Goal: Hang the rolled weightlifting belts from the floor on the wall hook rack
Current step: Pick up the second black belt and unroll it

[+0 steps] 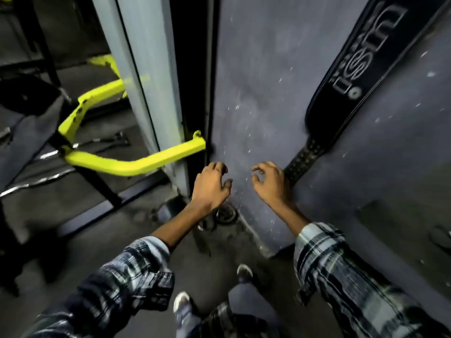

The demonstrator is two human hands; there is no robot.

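Observation:
A black weightlifting belt [361, 69] with pale lettering hangs flat against the dark grey wall [256, 81] at the upper right. Its narrow perforated strap end [301, 159] reaches down beside my right hand. My right hand [269, 182] is empty, fingers curled and apart, just left of that strap end. My left hand [211, 185] hovers next to it, also empty with fingers spread. Below my left wrist, on the floor at the foot of the wall, lies a dark rolled belt [225, 214], partly hidden by my arm. The hook rack is out of view.
A yellow machine frame [136, 163] juts toward the wall corner at the left, with a pale upright post [148, 69] behind it. My feet [181, 302] stand on the dark floor below. Another dark item [439, 236] sits at the right edge.

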